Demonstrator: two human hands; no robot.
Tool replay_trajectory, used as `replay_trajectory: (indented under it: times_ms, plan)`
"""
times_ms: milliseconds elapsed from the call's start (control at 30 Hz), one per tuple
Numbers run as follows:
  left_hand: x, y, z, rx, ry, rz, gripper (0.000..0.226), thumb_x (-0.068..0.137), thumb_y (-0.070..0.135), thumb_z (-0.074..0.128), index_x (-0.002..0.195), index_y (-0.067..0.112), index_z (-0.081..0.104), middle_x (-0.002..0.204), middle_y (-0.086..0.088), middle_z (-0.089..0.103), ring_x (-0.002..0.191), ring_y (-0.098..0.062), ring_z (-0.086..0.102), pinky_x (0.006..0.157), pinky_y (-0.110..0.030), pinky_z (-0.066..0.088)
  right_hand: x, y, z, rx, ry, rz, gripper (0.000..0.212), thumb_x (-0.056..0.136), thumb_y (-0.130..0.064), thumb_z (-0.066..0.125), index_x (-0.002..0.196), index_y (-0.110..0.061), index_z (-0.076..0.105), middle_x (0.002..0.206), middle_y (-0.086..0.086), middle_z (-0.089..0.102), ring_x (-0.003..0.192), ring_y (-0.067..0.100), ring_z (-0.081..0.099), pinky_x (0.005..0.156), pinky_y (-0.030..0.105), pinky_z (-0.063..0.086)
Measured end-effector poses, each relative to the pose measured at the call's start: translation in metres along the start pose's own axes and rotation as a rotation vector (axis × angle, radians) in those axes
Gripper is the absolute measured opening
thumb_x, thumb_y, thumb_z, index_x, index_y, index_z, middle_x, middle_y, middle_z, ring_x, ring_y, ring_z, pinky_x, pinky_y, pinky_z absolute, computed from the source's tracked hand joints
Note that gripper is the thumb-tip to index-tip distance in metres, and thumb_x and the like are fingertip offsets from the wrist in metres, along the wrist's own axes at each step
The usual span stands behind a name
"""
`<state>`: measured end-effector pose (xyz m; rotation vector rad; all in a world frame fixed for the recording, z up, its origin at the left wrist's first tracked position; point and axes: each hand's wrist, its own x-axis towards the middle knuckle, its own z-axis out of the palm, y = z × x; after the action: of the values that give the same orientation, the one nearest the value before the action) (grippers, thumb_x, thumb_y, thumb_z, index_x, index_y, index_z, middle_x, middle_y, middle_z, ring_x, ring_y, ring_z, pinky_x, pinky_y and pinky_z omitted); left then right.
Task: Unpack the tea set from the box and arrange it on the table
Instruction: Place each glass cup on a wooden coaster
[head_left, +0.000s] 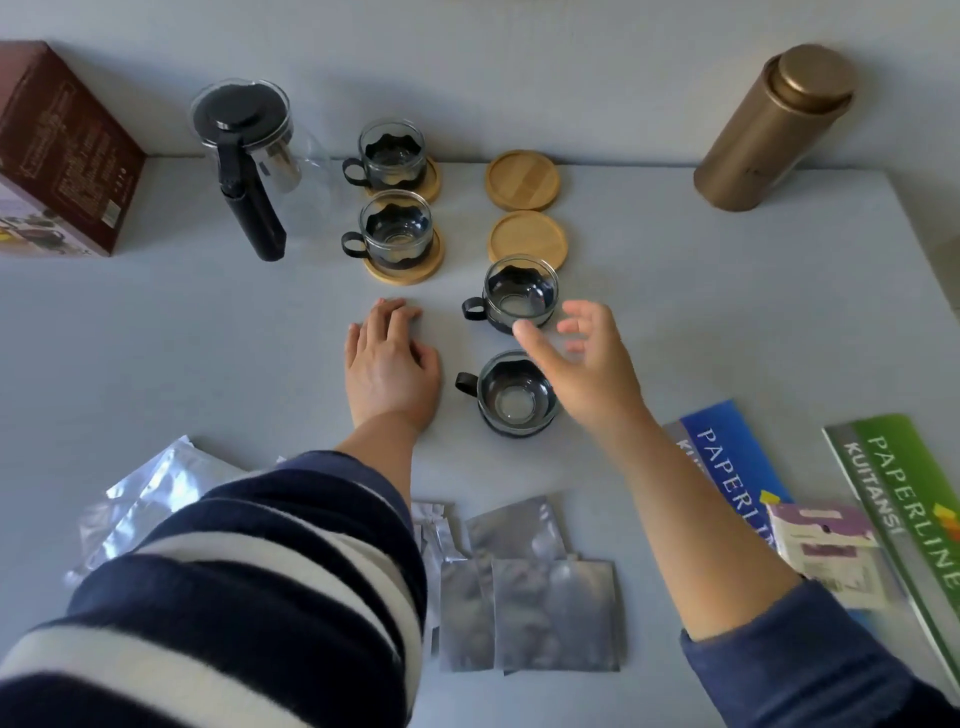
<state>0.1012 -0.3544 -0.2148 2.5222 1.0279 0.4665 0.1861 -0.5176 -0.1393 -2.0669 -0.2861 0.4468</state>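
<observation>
Presently, the left hand (387, 364) is laid flat on the surface (208, 338), while the right hand (587, 364) is held with fingers (579, 312) spread wide, empty, above two coasterless glass cups (519, 296) near two bare wooden coasters (525, 210).

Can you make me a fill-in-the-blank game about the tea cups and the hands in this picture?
1. The number of glass cups sitting on wooden coasters is ____.
2. The number of wooden coasters with nothing on them is ____.
3. The left hand lies flat on the ____.
4. The open right hand reaches over the two cups that have no ____ under them.

Missing words: two; two; table; coaster
</observation>
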Motion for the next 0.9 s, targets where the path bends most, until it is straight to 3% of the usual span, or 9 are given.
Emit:
replay_trajectory:
  times_ms: [133,233,433,633,900]
  plan:
    - [0.0,-0.001,0.002,-0.002,0.009,-0.001,0.039,0.085,0.02,0.046,0.123,0.019,0.055,0.133,0.002,0.049,0.127,-0.019,0.044,0.118,-0.036,0.017,-0.043,0.03,0.02,-0.018,-0.016,-0.079,0.093,0.06,-0.048,0.083,0.134,-0.013,0.037,0.122,-0.008,0.037,0.118,0.01,0.04,0.101,0.022,0.033]
    - [-0.001,0.0,0.001,0.002,0.011,0.002,0.039,0.086,0.021,0.046,0.123,0.02,0.055,0.133,0.003,0.048,0.128,-0.018,0.043,0.119,-0.035,0.016,-0.051,0.047,0.033,-0.09,0.079,-0.167,0.106,0.05,-0.047,0.088,0.133,-0.006,0.037,0.121,-0.006,0.033,0.117,0.013,0.038,0.101,0.023,0.031]
    - [-0.001,0.0,0.001,-0.008,0.01,0.001,0.039,0.086,0.021,0.045,0.123,0.02,0.055,0.132,0.003,0.049,0.125,-0.018,0.046,0.119,-0.035,0.017,-0.047,0.054,0.045,-0.133,0.276,-0.217,0.085,0.049,-0.031,0.09,0.116,-0.002,0.046,0.108,-0.004,0.039,0.101,0.023,0.044,0.088,0.025,0.035]
    - [-0.002,0.002,-0.001,-0.013,-0.008,-0.007,0.039,0.087,0.022,0.045,0.124,0.021,0.054,0.134,0.004,0.048,0.127,-0.017,0.043,0.119,-0.036,0.017,-0.045,0.051,0.034,-0.11,0.193,-0.215,0.076,0.055,-0.025,0.088,0.115,-0.007,0.047,0.106,-0.002,0.044,0.101,0.025,0.052,0.086,0.031,0.046]
    - [-0.002,0.004,-0.004,-0.009,-0.021,-0.018,0.038,0.088,0.021,0.046,0.124,0.02,0.055,0.135,0.005,0.047,0.129,-0.016,0.041,0.12,-0.034,0.015,-0.011,0.0,0.002,-0.025,0.131,-0.267,0.078,0.054,-0.039,0.079,0.119,-0.01,0.047,0.115,0.005,0.055,0.106,0.019,0.056,0.091,0.03,0.049]
